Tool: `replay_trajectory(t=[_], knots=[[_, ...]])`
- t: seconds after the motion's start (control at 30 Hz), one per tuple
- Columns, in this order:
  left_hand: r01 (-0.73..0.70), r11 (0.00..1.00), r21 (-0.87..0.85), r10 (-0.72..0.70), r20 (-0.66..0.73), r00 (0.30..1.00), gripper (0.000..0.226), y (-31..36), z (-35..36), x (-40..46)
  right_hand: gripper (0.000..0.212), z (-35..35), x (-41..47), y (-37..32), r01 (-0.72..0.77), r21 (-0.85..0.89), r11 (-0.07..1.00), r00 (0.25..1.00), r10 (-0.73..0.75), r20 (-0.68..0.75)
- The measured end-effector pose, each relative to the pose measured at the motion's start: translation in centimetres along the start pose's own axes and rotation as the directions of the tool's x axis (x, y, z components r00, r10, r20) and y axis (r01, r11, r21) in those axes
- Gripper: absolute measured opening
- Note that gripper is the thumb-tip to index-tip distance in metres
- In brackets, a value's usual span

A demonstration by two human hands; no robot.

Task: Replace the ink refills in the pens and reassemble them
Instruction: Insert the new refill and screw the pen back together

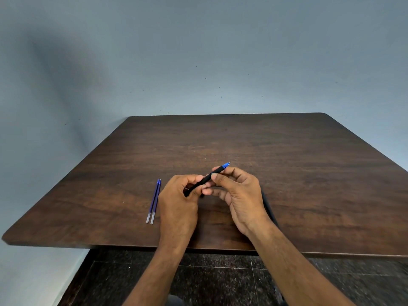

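Just left of the left hand [176,202], two blue refills [154,200] lie touching, side by side, on the table [309,173]. The left hand's fingers pinch the black pen [204,181] at its lower end; right of it, the right hand [238,195] pinches the grip near the blue tip. The pen looks light, stiff and smooth, so it is best gripped on both halves to unscrew.
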State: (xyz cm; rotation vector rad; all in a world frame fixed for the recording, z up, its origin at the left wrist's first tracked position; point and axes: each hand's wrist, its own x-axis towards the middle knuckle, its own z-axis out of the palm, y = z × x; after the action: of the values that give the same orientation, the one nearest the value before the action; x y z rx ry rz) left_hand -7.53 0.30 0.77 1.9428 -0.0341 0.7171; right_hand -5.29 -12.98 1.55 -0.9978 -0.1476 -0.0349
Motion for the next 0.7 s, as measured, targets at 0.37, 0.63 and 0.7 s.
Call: replay_trajectory(t=[0.37,0.63,0.7], knots=[[-0.014,1.0,0.0,0.014,-0.005,1.0,0.034,0.15,-0.03,-0.06,0.026,0.1,0.01,-0.02,-0.039,-0.019,0.999,0.999,0.039,-0.002],[-0.002,1.0,-0.013,0.002,-0.011,1.0,0.033,0.1,0.01,-0.05,0.013,-0.27,0.07,0.47,0.052,-0.054,0.997,0.998,-0.05,0.045],[-0.006,1.0,-0.008,0.006,-0.006,1.0,0.033,0.14,-0.03,-0.05,0.011,-0.2,0.07,0.46,0.046,-0.06,0.997,0.998,-0.044,0.033]])
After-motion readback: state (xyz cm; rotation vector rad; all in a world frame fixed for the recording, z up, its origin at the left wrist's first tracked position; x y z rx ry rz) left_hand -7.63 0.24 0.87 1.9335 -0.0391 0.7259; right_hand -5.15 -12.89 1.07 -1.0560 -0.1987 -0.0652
